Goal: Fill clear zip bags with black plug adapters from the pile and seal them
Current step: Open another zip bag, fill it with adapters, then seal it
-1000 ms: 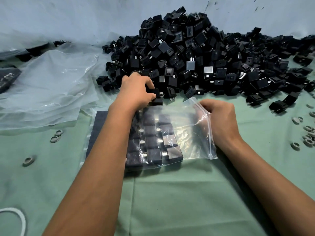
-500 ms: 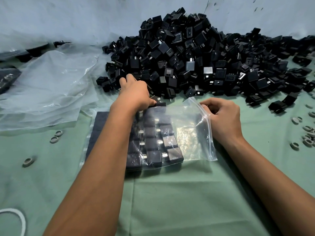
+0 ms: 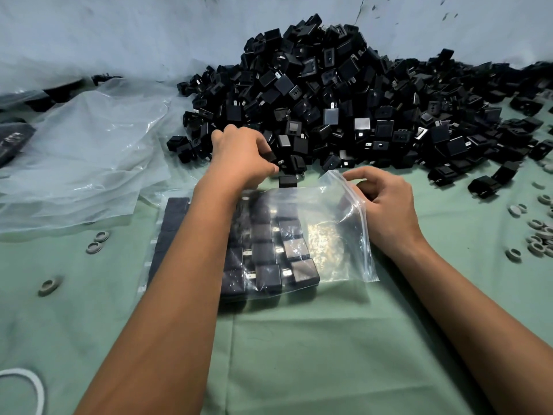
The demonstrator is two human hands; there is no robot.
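Plug adapters in the left hand: the left hand (image 3: 242,158) has its fingers curled round a black adapter (image 3: 270,157) at the near foot of the pile (image 3: 344,109), just beyond the bag's far edge; how many it holds I cannot tell.
Right hand: the right hand (image 3: 386,205) pinches the far right corner of the clear zip bag (image 3: 326,235) between thumb and fingers, lifting that corner so the mouth gapes.
Bag position: flat on the green tabletop (image 3: 299,354), between the two forearms, partly under the left one; its zip strip runs down the right side from far to near.
Bag contents: adapters packed in tidy rows (image 3: 269,253), filling the left and middle; the right part is bare plastic.
Key relation: the held adapter lies just left of and beyond the open corner, so the coming move is probably a short carry rightward and toward the person. The left hand is nearer the pile, the right nearer the opening.
Pile extent: heaped against the back wall, spreading along the far edge to the right.
Spare bags: loose clear bags (image 3: 83,151) lie toward the far left.
Small rings: grey rings (image 3: 538,235) scattered by the right edge, a few (image 3: 97,242) at the left.
Writing: no brand, label or print can be read.
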